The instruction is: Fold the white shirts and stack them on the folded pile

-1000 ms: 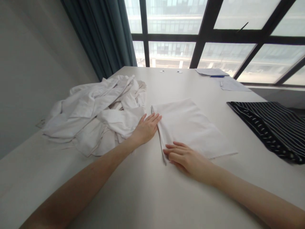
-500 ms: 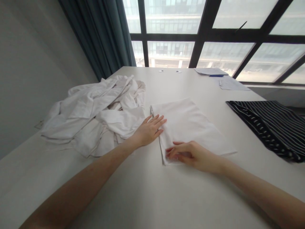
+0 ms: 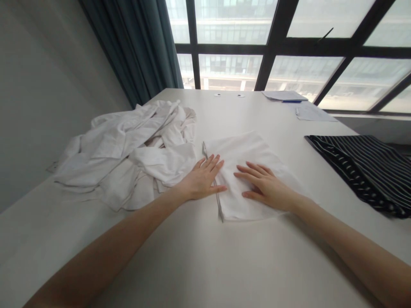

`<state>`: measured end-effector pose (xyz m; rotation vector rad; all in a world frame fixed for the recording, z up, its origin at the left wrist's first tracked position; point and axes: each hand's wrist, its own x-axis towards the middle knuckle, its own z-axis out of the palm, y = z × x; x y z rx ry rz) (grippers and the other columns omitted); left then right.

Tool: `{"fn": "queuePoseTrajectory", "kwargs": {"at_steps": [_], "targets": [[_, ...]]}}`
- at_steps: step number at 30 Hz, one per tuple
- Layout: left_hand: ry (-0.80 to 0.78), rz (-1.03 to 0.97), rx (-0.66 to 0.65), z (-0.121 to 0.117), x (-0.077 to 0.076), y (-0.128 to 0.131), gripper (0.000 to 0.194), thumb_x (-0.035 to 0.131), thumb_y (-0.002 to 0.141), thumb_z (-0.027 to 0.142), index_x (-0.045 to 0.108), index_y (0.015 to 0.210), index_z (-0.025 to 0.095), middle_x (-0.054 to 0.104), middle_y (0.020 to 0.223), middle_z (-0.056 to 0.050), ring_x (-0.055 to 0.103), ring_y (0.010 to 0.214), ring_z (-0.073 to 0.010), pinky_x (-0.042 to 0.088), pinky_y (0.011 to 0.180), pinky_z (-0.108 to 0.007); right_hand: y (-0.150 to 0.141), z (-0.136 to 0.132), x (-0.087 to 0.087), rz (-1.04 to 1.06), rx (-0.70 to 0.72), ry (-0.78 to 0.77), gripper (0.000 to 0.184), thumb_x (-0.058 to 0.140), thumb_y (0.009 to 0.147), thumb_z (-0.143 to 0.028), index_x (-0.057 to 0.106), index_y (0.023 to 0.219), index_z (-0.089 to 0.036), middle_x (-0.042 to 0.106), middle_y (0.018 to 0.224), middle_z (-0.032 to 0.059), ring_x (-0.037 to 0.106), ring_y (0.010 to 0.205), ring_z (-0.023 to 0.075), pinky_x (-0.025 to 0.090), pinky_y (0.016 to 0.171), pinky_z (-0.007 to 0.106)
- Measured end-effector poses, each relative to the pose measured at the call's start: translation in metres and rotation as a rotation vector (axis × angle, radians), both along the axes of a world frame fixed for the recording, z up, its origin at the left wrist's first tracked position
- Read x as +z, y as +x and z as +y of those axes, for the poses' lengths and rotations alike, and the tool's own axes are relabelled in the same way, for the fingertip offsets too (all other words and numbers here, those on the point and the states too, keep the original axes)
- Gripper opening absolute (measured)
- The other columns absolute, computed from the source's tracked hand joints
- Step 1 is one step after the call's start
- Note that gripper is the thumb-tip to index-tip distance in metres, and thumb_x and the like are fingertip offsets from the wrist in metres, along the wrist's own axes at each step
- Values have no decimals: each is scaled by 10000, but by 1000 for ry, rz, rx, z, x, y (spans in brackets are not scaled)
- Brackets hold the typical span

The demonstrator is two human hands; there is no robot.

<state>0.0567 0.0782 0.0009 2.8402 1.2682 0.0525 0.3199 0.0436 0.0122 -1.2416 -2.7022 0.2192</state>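
Observation:
A folded white cloth [image 3: 247, 149] lies flat in the middle of the white table [image 3: 199, 256]. My left hand [image 3: 202, 177] rests flat on the cloth's left edge, fingers stretched out and slightly spread. My right hand [image 3: 265, 186] lies palm down on the near half of the cloth, fingers extended toward the left hand. Neither hand holds anything. A heap of crumpled white cloths [image 3: 135, 145] sits just left of my left hand.
A folded black cloth with white stripes [image 3: 366, 167] lies at the right edge of the table. Papers [image 3: 308, 112] and a blue pen [image 3: 291, 102] lie at the far side by the window. A dark curtain [image 3: 141, 47] hangs at the back left.
My right hand has moved from the cloth's near left corner up onto the cloth and now lies flat. The left hand slid slightly further onto the cloth's edge.

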Motion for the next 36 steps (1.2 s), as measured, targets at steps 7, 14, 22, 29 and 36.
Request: {"fn": "queuePoseTrajectory", "kwargs": {"at_steps": [7, 14, 22, 29, 36], "targets": [[-59, 30, -95, -14, 8, 6, 1043, 434, 847, 774, 153, 1548, 54, 137, 1615, -214, 87, 1513, -284, 92, 1206, -435, -1, -1, 2, -80, 26, 15, 728, 466, 914, -644, 399, 1503, -221, 312, 1591, 103, 219, 1473, 340, 233, 1162, 553], [-128, 35, -194, -30, 13, 13, 1146, 502, 779, 806, 133, 1550, 42, 108, 1615, -224, 66, 1513, -299, 88, 1204, -427, 0, 1, 0, 24, 5, -40, 783, 561, 864, -640, 387, 1509, -231, 357, 1570, 107, 240, 1469, 331, 237, 1162, 560], [-140, -56, -309, -27, 6, 11, 1093, 597, 742, 775, 209, 1549, 148, 124, 1618, -211, 53, 1510, -327, 127, 1191, -491, 10, 16, 6, 584, -198, -346, 332, 544, 901, -375, 680, 1168, -230, 672, 1275, 71, 585, 1222, 245, 422, 1079, 439], [-149, -46, -332, -25, 10, 11, 1105, 608, 713, 787, 237, 1549, 167, 145, 1610, -226, 81, 1502, -366, 134, 1178, -549, 39, 32, 4, 291, -301, 35, 359, 501, 908, -364, 636, 1206, -218, 656, 1284, 92, 527, 1281, 298, 401, 1082, 484], [26, -112, -332, -26, 7, 16, 690, 442, 936, 631, 471, 1431, 152, 388, 1527, -209, 334, 1439, -309, 154, 1202, -480, 46, 35, -13, -12, -355, 188, 513, 343, 990, -416, 489, 1405, -153, 490, 1477, 154, 387, 1401, 307, 361, 1102, 509]]}}
